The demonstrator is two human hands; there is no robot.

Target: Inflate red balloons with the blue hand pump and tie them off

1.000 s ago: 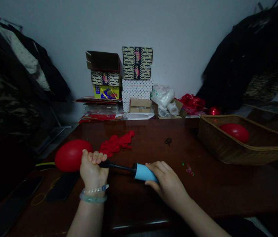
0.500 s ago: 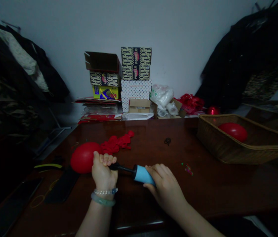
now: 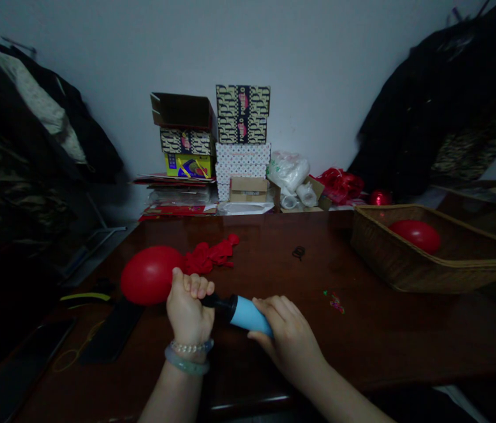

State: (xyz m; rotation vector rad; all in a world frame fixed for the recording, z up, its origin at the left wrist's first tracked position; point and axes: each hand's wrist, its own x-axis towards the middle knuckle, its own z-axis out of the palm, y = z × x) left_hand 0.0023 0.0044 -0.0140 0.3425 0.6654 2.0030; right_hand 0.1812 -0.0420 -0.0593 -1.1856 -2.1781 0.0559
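Observation:
My left hand (image 3: 191, 305) is closed around the black nozzle end of a hand pump, with the neck of a partly inflated red balloon (image 3: 148, 276) at its fingers. The balloon bulges out to the left of the hand. My right hand (image 3: 289, 335) grips the pump's light blue barrel (image 3: 250, 315), which lies tilted between both hands above the table. Just behind the left hand, a pile of flat red balloons (image 3: 208, 257) rests on the wood.
A wicker basket (image 3: 419, 273) holding a red balloon (image 3: 415, 235) stands at the right. Stacked boxes (image 3: 242, 161) and plastic bags (image 3: 289, 170) line the wall. Dark phone-like slabs (image 3: 111, 332) and a yellow-black item (image 3: 84, 297) lie at the left of the table (image 3: 274, 252).
The blue barrel and my right hand have moved left toward my left hand, hiding the pump's rod. The held balloon looks slightly larger and has shifted a little up and left.

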